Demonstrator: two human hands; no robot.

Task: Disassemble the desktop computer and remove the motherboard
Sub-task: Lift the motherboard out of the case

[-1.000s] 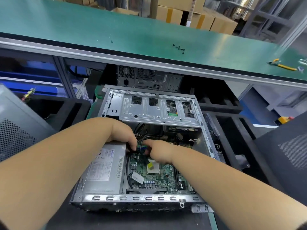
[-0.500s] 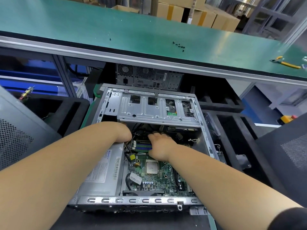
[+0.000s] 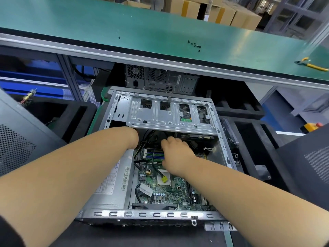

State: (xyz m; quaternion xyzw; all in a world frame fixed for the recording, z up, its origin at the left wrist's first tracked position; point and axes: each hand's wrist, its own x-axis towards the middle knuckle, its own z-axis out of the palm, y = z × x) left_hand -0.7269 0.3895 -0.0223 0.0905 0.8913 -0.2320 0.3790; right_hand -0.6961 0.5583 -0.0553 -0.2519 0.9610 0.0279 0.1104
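The open desktop case [image 3: 151, 215] lies on its side in front of me. Inside it the green motherboard [image 3: 165, 193] shows a bare processor [image 3: 161, 182] and memory slots [image 3: 154, 155]. A loose cable with a yellow connector [image 3: 164, 179] rests on the processor. My left hand [image 3: 132, 139] reaches under the metal drive cage [image 3: 165, 115], so its fingers are hidden. My right hand [image 3: 175, 153] is over the far end of the memory slots, fingers curled down among black cables [image 3: 149, 139]. What those fingers hold is hidden.
A silver power supply [image 3: 112, 182] fills the case's left side. Behind stands another computer [image 3: 160, 79] under a green bench [image 3: 160, 27] that carries several small screws [image 3: 195, 45] and yellow-handled pliers [image 3: 311, 64]. A grey perforated panel [image 3: 16, 139] leans at left, with black foam trays on both sides.
Both hands have moved further into the case, the left one going under the drive cage. The yellow connector now lies on the processor, further right than before.
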